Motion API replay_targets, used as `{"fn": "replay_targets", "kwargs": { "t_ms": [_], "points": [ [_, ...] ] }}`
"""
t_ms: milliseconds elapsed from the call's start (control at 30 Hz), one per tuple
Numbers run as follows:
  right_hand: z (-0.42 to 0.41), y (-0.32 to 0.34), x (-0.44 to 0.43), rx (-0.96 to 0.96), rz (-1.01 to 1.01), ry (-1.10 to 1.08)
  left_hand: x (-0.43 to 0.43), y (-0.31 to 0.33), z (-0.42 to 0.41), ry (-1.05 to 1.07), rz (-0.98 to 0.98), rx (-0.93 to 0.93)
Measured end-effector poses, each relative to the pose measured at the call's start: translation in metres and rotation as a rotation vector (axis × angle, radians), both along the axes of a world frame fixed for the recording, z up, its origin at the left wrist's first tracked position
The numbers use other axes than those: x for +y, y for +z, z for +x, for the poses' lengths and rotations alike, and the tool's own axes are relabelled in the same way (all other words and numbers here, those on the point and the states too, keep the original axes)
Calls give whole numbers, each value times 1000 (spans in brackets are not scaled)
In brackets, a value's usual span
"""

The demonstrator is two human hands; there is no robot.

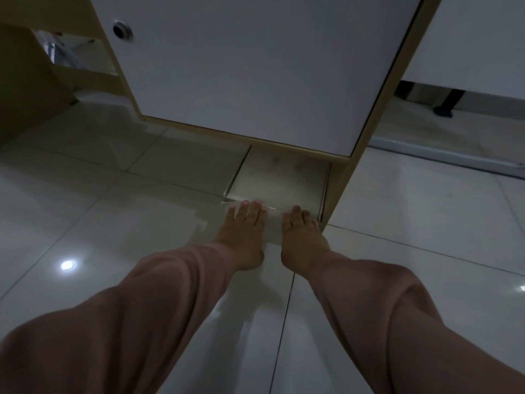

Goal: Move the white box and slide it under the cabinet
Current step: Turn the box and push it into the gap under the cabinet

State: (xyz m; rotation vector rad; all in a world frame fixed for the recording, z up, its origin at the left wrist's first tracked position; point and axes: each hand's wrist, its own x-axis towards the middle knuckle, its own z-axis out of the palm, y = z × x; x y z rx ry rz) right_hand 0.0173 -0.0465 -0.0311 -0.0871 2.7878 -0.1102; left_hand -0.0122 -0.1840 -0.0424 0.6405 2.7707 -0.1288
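White box [279, 180] flat on the tiled floor [412, 200], far end already tucked under the cabinet [255, 72], near end poking out toward the camera. Sitting hard up against the cabinet's right-hand wooden side panel [339, 191], pretty much touching it.

Left hand [244, 231] flat against the near face of the box, fingers [250, 211] spread and straight, tips reaching up to the top edge. Not gripping anything, just an open palm pressed on. Right hand [302, 237] same deal beside it, close to the box's right corner, fingers [295, 216] stretched out along the near face with the tips at the top edge (a bit bunched together, so hard to count them). No wrap around the box on either side. Both hands close together, a narrow strip of box showing between them.

Pinkish sleeves [159, 294] on both arms, pulled up short of the wrists.

Round metal lock [122, 30] up on the white cabinet door, near its left edge. Some open wooden shelving [85, 66] off to the left, contents too murky to make out. Dim lighting overall, one bright light reflection [67, 264] on the floor tiles to the left.
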Motion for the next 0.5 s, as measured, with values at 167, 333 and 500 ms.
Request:
{"fn": "replay_targets", "kwargs": {
  "t_ms": [167, 333, 500],
  "points": [
    [-11, 1, 6, -23, -6, -8, 8, 0, -11, 24, 5, -15],
    [-20, 3, 9, -48, -8, -26, 15, 2, -19, 29, -20, -31],
    [-28, 2, 11, -57, 19, -38, 20, 4, -27, 36, -24, -50]
  ]
}}
